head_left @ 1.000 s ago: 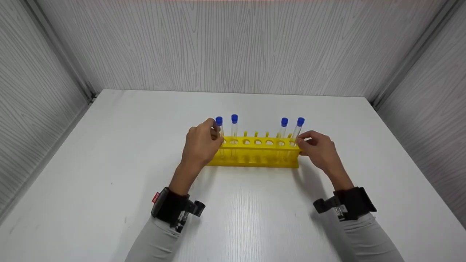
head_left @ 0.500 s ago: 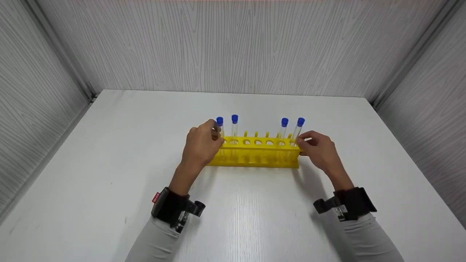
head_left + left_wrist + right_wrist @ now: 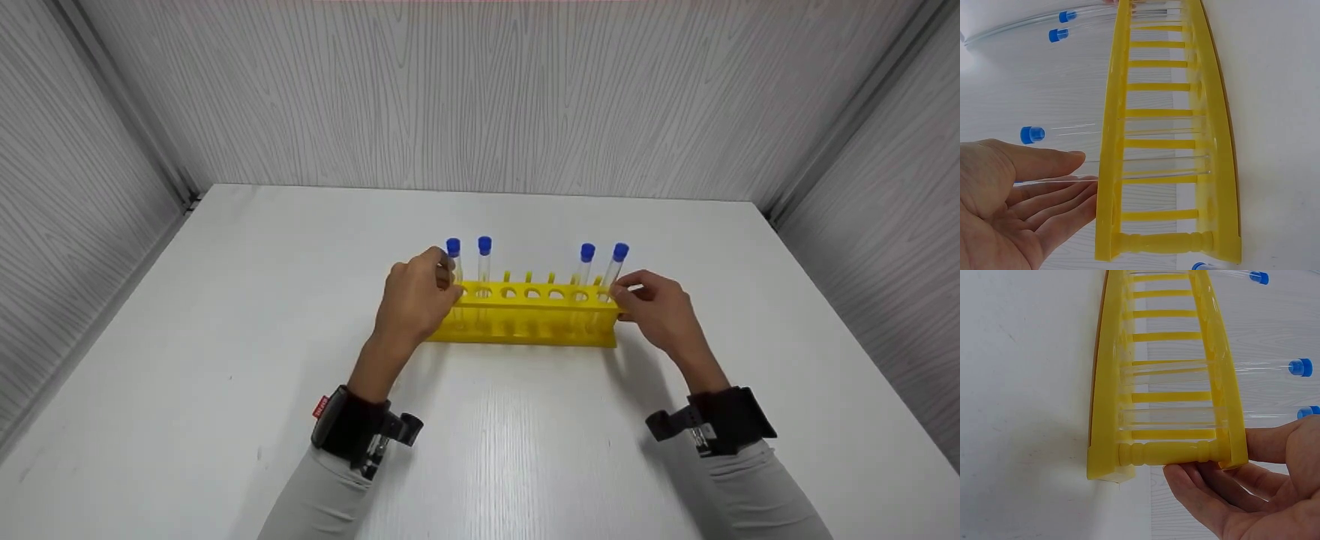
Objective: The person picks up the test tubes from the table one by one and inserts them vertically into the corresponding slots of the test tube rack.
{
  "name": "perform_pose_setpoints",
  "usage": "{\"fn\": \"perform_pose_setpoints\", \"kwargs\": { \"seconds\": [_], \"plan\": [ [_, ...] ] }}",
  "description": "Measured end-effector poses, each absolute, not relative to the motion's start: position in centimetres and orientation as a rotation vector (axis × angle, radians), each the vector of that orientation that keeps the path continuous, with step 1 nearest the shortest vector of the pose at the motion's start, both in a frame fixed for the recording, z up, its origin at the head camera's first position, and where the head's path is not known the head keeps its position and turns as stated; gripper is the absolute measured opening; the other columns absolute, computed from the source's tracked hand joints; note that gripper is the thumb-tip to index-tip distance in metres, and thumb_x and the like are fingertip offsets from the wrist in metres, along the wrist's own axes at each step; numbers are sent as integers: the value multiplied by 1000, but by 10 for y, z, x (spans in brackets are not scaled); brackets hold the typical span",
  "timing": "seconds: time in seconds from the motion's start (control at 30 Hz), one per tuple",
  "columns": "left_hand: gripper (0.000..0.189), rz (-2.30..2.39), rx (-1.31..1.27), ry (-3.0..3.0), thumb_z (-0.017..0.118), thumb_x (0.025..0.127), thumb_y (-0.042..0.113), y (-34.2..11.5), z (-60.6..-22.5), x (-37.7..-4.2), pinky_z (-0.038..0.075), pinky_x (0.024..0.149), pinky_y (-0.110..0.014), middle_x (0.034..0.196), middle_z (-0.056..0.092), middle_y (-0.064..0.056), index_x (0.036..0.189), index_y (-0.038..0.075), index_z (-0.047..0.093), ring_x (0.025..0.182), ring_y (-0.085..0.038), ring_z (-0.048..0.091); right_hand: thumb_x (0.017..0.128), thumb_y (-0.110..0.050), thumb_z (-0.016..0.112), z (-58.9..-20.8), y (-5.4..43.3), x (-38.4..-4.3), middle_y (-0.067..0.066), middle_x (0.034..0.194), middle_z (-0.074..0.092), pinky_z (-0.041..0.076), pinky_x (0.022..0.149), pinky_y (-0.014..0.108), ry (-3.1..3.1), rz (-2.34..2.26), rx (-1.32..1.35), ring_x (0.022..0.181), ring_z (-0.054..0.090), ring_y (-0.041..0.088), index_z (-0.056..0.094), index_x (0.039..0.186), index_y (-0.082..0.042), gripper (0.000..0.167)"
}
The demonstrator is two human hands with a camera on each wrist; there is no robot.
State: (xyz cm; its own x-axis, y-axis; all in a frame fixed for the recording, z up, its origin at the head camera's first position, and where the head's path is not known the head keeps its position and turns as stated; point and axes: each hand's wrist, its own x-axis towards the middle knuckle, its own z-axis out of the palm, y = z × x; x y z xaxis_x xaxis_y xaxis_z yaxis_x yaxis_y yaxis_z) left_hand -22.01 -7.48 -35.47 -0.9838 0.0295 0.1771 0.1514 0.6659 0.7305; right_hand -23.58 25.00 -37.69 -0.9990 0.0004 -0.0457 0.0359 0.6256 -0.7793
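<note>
A yellow test tube rack (image 3: 525, 335) stands upright on the white table. Several clear tubes with blue caps sit in it, two towards each end. At the leftmost test tube (image 3: 458, 264), my left hand (image 3: 415, 296) has thumb and fingers on either side, pinching it just above the top plate; the left wrist view shows the fingertips against the plate. My right hand (image 3: 654, 307) grips the rack's right end, thumb at the top plate and fingers under the end post (image 3: 1171, 453). Beside it leans the rightmost tube (image 3: 614, 262). The middle holes hold no tubes.
A row of short yellow pegs (image 3: 529, 276) rises along the rack's back. Another blue cap (image 3: 1201, 266) shows low on the table near the rack's left end. Grey wood-grain panels (image 3: 480, 97) close the back and sides.
Nearly everything stays in place. The tubes and rack shift only a hair to the right in the view, and both hands keep their positions.
</note>
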Motion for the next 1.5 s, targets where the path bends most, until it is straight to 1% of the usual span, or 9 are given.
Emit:
{"fn": "perform_pose_setpoints", "kwargs": {
  "seconds": [0.17,0.33,0.53,0.7,0.9,1.1,1.33,1.5],
  "plan": [
    [32,-1233,-164,-2724,71,92,5,-75,-353,-219,59,92,-39,118,73,-18,122,-2,65,108,-28,72,104,-32,57,-379,250,-237,20,123,66,56,97,46,2784,-1342,45,106,71,33,63,127,-5,36],
    [34,-1238,-163,-2738,70,92,4,-76,-351,-219,59,92,-39,119,73,-18,124,-1,64,108,-28,72,104,-32,56,-378,251,-239,20,123,67,56,97,46,2788,-1323,50,104,72,34,63,127,-5,35],
    [32,-1226,-137,-2753,66,93,5,-79,-348,-218,58,94,-40,119,73,-16,125,1,64,107,-27,72,104,-34,56,-376,250,-236,20,122,67,56,97,46,2792,-1325,35,103,72,34,63,128,-5,38],
    [29,-1208,-96,-2746,65,96,10,-85,-344,-217,57,96,-40,119,73,-14,124,3,65,107,-27,72,104,-35,56,-375,249,-235,20,121,68,56,97,46,2803,-1323,11,101,72,35,64,126,-5,38],
    [23,-1194,-54,-2655,64,98,14,-97,-338,-216,58,93,-42,113,75,-14,118,6,70,104,-28,72,104,-33,56,-377,250,-236,20,122,67,57,96,46,2804,-1325,15,102,72,33,64,126,-5,37],
    [24,-1179,10,-2613,66,98,17,-111,-333,-217,59,90,-43,110,76,-15,119,6,70,103,-30,71,104,-31,56,-378,250,-238,20,122,67,57,96,47,2801,-1328,27,102,72,34,63,125,-5,35],
    [29,-1169,104,-2694,64,99,21,-122,-336,-222,59,88,-44,114,74,-16,124,6,66,103,-32,70,104,-33,56,-377,249,-238,20,124,66,56,97,46,2789,-1324,46,105,71,34,63,126,-6,36],
    [32,-1126,155,-2784,62,100,20,-128,-345,-228,60,87,-44,117,73,-19,127,5,64,102,-34,71,104,-34,56,-376,249,-236,20,124,66,56,98,47,2789,-1332,36,106,72,36,63,127,-5,37]
  ]
}}
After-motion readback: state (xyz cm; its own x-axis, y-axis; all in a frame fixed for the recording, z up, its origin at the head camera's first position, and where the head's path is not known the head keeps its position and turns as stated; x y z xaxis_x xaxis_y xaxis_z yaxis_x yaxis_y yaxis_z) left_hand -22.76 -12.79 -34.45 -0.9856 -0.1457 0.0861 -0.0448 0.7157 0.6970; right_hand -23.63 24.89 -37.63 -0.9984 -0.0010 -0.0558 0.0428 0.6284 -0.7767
